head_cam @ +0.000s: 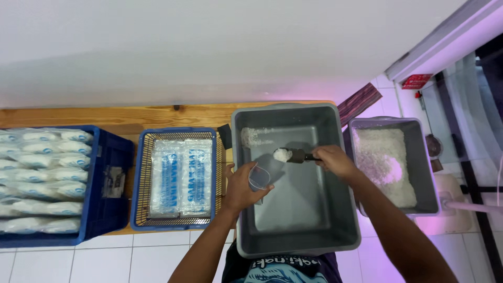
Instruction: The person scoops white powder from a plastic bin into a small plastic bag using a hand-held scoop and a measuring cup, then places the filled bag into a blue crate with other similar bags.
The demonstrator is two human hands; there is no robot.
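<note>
Head view: both forearms reach in from the bottom edge over a grey plastic tub point(293, 230). Left hand point(242, 186) wrapped around a small clear plastic bag point(258, 177), held at the tub's left wall, mouth tilted toward the centre. Right hand point(335, 160) clamped on the dark handle of a scoop point(294, 155), roughly level above the tub; the scoop carries a heap of white granules point(283, 154), just beside the bag. Thin leftover patch of the same granules in the tub's far-left corner. Second grey tub point(427, 173) to the right, holding white granules. Left of the main tub: blue wire basket point(137, 183) with flat printed packs, then blue crate point(112, 220) stacked with filled bags. Wooden table point(157, 115) against a white wall; white tiled floor.
</note>
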